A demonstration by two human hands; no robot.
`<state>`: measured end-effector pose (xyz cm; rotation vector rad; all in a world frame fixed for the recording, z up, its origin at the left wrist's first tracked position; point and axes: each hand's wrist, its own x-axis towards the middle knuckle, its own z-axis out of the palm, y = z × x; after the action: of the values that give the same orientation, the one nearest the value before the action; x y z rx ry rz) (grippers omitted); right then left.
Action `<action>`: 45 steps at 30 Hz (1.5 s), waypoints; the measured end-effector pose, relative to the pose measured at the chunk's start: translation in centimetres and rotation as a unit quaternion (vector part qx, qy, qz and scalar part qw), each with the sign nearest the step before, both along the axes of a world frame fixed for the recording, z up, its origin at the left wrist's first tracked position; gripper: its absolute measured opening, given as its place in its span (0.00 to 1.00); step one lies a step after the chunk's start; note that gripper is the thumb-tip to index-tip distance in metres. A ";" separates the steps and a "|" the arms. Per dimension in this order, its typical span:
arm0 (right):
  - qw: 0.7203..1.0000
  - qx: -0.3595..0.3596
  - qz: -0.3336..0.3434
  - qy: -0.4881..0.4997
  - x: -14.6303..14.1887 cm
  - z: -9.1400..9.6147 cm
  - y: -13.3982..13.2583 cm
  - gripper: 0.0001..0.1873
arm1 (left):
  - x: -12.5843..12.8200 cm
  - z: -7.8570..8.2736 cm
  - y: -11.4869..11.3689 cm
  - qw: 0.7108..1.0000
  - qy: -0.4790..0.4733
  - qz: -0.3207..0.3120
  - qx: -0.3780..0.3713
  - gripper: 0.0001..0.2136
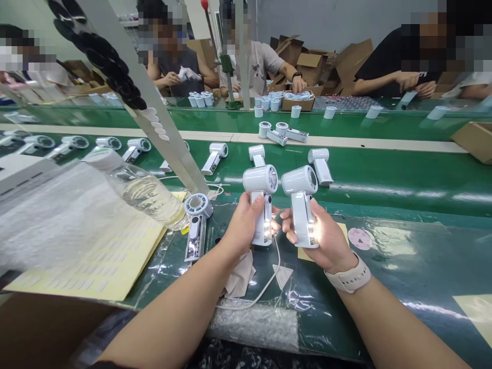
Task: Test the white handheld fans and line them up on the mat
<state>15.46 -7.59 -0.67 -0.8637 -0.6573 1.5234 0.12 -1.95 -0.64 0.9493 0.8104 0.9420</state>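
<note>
A yellow sheet of labels (88, 256) lay near the left edge of the green tabletop (384, 177), with a clear plastic water bottle (148, 192) on its side above it, its long axis running diagonally. Just right of the bottle, a white handheld fan (197, 228) lay flat near the tabletop's near edge, its head away from the person and its handle pointing back toward them.

The left hand (242, 225) was closed around the handle of a second white fan (260, 205). This fan stood almost upright above the tabletop, with its long axis near vertical, its round head on top, and its open end facing right. A beige cloth (240, 274) and a white cable (269, 287) lay below the hands.

The right hand (319, 241) was closed around the handle of a third white fan (302, 205), which was tilted with its head leaning left and its open end also facing right. Both handles showed a bright light, and the two heads were close together without touching. A pale watch strap (348, 274) circled the right wrist.

Farther along the tabletop, more white fans (214, 158) stood in a loose row, their handles pointing toward the person. Across the belt, co-workers (261, 66) handled white parts.
</note>
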 end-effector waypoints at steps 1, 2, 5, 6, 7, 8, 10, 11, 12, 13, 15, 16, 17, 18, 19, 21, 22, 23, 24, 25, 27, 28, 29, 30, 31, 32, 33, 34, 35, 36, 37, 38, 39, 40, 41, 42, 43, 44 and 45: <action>1.000 -0.005 0.005 0.001 0.0 0.1 0.0 0.23 | -0.1 0.0 -0.1 1.000 -0.010 -0.012 -0.002 0.22; 1.000 -0.007 -0.001 -0.001 0.1 0.1 -0.1 0.23 | -0.2 0.0 -0.1 1.000 -0.018 -0.018 0.004 0.21; 0.999 0.004 -0.031 -0.013 0.0 0.3 -0.4 0.19 | -0.5 0.2 -0.3 0.999 -0.024 -0.021 0.028 0.18; 0.999 0.010 -0.037 -0.019 0.0 0.4 -0.6 0.18 | -0.6 0.3 -0.4 0.999 -0.026 -0.022 0.031 0.18; 0.999 0.017 -0.042 -0.023 0.0 0.5 -0.7 0.17 | -0.6 0.4 -0.5 0.999 -0.029 -0.023 0.031 0.18; 0.998 0.023 -0.048 -0.025 0.0 0.6 -0.8 0.16 | -0.6 0.5 -0.6 0.999 -0.033 -0.027 0.031 0.18; 0.997 0.031 -0.062 -0.023 0.1 0.7 -0.8 0.16 | -0.6 0.5 -0.7 0.998 -0.044 -0.031 0.035 0.19; 0.997 0.032 -0.070 -0.024 0.2 0.7 -0.7 0.16 | -0.6 0.5 -0.7 0.998 -0.051 -0.033 0.036 0.20; 0.996 0.029 -0.079 -0.027 0.3 0.7 -0.6 0.16 | -0.5 0.5 -0.6 0.997 -0.059 -0.034 0.036 0.21; 0.995 0.026 -0.089 -0.032 0.3 0.6 -0.4 0.15 | -0.5 0.5 -0.6 0.996 -0.069 -0.035 0.034 0.21; 0.993 0.023 -0.109 -0.037 0.4 0.5 -0.1 0.12 | -0.4 0.4 -0.5 0.995 -0.084 -0.038 0.028 0.23; 0.992 0.025 -0.117 -0.035 0.4 0.4 0.0 0.11 | -0.3 0.4 -0.4 0.995 -0.087 -0.040 0.024 0.24; 0.992 0.027 -0.122 -0.028 0.3 0.4 0.1 0.10 | -0.3 0.4 -0.4 0.995 -0.090 -0.041 0.022 0.25; 0.992 0.023 -0.124 -0.019 0.3 0.4 0.1 0.10 | -0.4 0.4 -0.3 0.994 -0.094 -0.044 0.020 0.26; 0.993 0.014 -0.121 -0.010 0.3 0.5 0.0 0.10 | -0.4 0.5 -0.3 0.994 -0.096 -0.053 0.015 0.26; 0.994 -0.016 -0.108 0.007 0.3 0.8 -0.1 0.12 | -0.5 0.6 -0.3 0.992 -0.094 -0.083 -0.001 0.28; 0.994 -0.031 -0.101 0.013 0.3 0.9 -0.2 0.13 | -0.6 0.6 -0.3 0.991 -0.090 -0.100 -0.013 0.28; 0.995 -0.042 -0.092 0.017 0.3 1.0 -0.3 0.14 | -0.6 0.6 -0.3 0.989 -0.085 -0.115 -0.025 0.28; 0.995 -0.048 -0.082 0.019 0.3 1.1 -0.4 0.14 | -0.7 0.5 -0.3 0.989 -0.081 -0.122 -0.035 0.28; 0.996 -0.051 -0.072 0.021 0.3 1.2 -0.4 0.15 | -0.6 0.5 -0.3 0.988 -0.078 -0.122 -0.044 0.27; 0.997 -0.048 -0.054 0.029 0.4 1.2 -0.5 0.16 | -0.5 0.3 -0.2 0.989 -0.078 -0.115 -0.055 0.24; 0.997 -0.042 -0.047 0.034 0.4 1.2 -0.5 0.16 | -0.5 0.3 -0.1 0.989 -0.080 -0.113 -0.058 0.23; 0.998 -0.031 -0.043 0.041 0.4 1.1 -0.5 0.15 | -0.4 0.2 -0.1 0.989 -0.084 -0.111 -0.059 0.22; 0.998 -0.019 -0.043 0.048 0.3 1.1 -0.5 0.14 | -0.4 0.3 0.0 0.988 -0.092 -0.109 -0.059 0.22; 0.997 -0.006 -0.044 0.055 0.3 1.2 -0.5 0.13 | -0.3 0.3 0.0 0.987 -0.103 -0.107 -0.058 0.21; 0.997 0.006 -0.047 0.061 0.4 1.2 -0.5 0.11 | -0.3 0.3 0.0 0.986 -0.116 -0.105 -0.058 0.20; 0.996 0.018 -0.050 0.066 0.4 1.2 -0.5 0.10 | -0.3 0.4 0.1 0.984 -0.128 -0.105 -0.059 0.19; 0.996 0.027 -0.052 0.071 0.4 1.2 -0.6 0.10 | -0.3 0.4 0.1 0.983 -0.138 -0.107 -0.061 0.17; 0.995 0.033 -0.054 0.074 0.5 1.3 -0.6 0.09 | -0.3 0.5 0.1 0.981 -0.146 -0.110 -0.062 0.16; 0.995 0.037 -0.054 0.072 0.6 1.3 -0.6 0.10 | -0.3 0.5 0.1 0.980 -0.150 -0.113 -0.062 0.15; 0.996 0.040 -0.055 0.064 0.7 1.3 -0.6 0.10 | -0.3 0.5 0.1 0.980 -0.154 -0.112 -0.061 0.14; 0.996 0.043 -0.060 0.051 0.8 1.2 -0.7 0.11 | -0.3 0.5 0.1 0.980 -0.156 -0.110 -0.060 0.13; 0.996 0.045 -0.069 0.034 0.8 1.2 -0.6 0.12 | -0.2 0.5 0.0 0.980 -0.157 -0.107 -0.059 0.13; 0.996 0.048 -0.079 0.017 0.9 1.1 -0.6 0.12 | -0.2 0.5 0.0 0.980 -0.156 -0.107 -0.059 0.15; 0.994 0.052 -0.091 0.003 1.0 1.0 -0.6 0.12 | -0.2 0.5 0.0 0.981 -0.153 -0.108 -0.059 0.17; 0.993 0.056 -0.103 -0.004 1.0 1.0 -0.5 0.12 | -0.2 0.4 -0.1 0.981 -0.146 -0.111 -0.058 0.19; 0.992 0.058 -0.112 -0.006 1.1 0.9 -0.4 0.12 | -0.2 0.4 -0.1 0.983 -0.137 -0.112 -0.055 0.21; 0.991 0.060 -0.115 -0.007 1.1 0.8 -0.3 0.13 | -0.2 0.4 -0.1 0.984 -0.126 -0.113 -0.050 0.23; 0.991 0.061 -0.117 -0.009 1.1 0.7 -0.3 0.13 | -0.2 0.3 -0.1 0.986 -0.114 -0.111 -0.043 0.24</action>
<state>16.54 -7.86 0.05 -0.8309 -0.6333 1.2540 -0.11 -2.06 -0.29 0.8209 0.5346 0.7980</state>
